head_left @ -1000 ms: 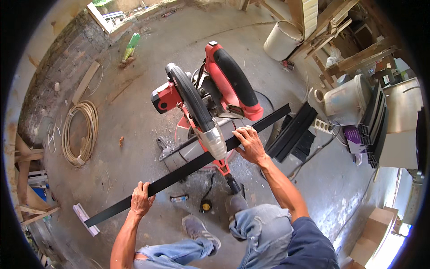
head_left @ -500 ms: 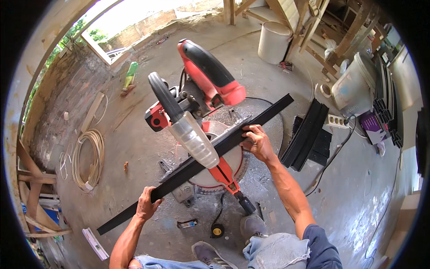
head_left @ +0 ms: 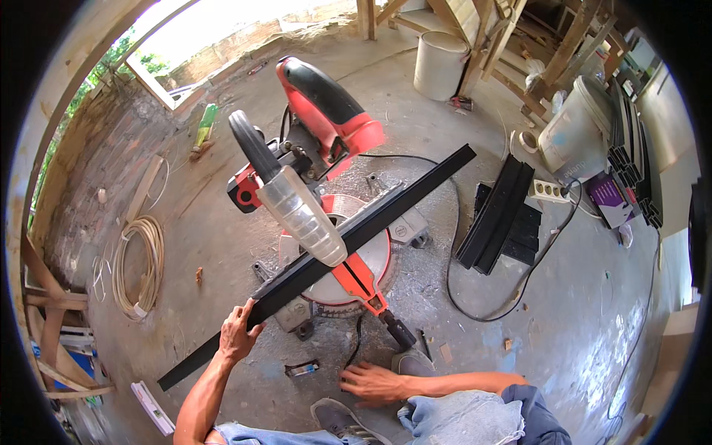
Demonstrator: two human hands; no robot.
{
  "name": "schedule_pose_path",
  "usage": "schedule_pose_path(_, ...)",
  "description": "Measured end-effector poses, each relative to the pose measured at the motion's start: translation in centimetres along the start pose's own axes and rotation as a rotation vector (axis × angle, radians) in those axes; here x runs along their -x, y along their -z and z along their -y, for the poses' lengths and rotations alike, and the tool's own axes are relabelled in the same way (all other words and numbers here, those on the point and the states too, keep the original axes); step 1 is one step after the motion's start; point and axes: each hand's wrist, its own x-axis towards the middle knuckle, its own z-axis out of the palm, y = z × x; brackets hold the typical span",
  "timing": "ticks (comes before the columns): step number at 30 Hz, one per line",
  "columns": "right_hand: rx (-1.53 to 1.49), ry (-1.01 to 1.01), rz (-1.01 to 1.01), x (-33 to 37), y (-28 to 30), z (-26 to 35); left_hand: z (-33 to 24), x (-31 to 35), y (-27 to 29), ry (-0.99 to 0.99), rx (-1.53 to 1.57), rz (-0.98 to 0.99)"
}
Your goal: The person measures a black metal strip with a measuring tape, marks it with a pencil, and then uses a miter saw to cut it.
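A long black profile strip (head_left: 414, 193) lies slantwise across the bed of a red and black mitre saw (head_left: 362, 138), whose raised head has a clear blade guard. My left hand (head_left: 237, 334) is closed round the strip's lower left part, beside the saw base. The strip's right end is unheld. Down by my shoes, my right hand (head_left: 374, 383) is on the floor with its fingers curled over a small tape measure, which it covers; a thin black strap (head_left: 359, 340) runs up from there. A lighter-like small item (head_left: 302, 368) lies left of that hand.
Black offcuts (head_left: 495, 215) lie at the right, near a white power strip (head_left: 549, 191) and a looping black cord (head_left: 489, 320). White buckets (head_left: 441, 67) stand at the back right. A coiled hose (head_left: 139, 268) and a green bottle (head_left: 205, 124) are on the left.
My right hand has let go of the strip and moved down to the tape measure on the floor. My left hand keeps its hold. The view has shifted slightly.
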Motion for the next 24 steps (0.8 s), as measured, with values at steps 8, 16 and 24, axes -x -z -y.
schedule_pose_path(8, 0.201, -0.102, 0.148, -0.9, -3.2, -2.0, -0.5, 0.1, -0.1, 0.046, -0.092, -0.002)
schedule_pose_path(16, -0.936, -0.402, -0.148, -1.4, 1.7, -0.8, -3.5, 0.5, 2.5, -0.208, -0.112, -0.271)
schedule_pose_path(24, -1.695, -0.461, -0.468, -6.0, 6.3, -1.5, -17.1, 0.1, 3.7, -0.240, 0.587, 0.233)
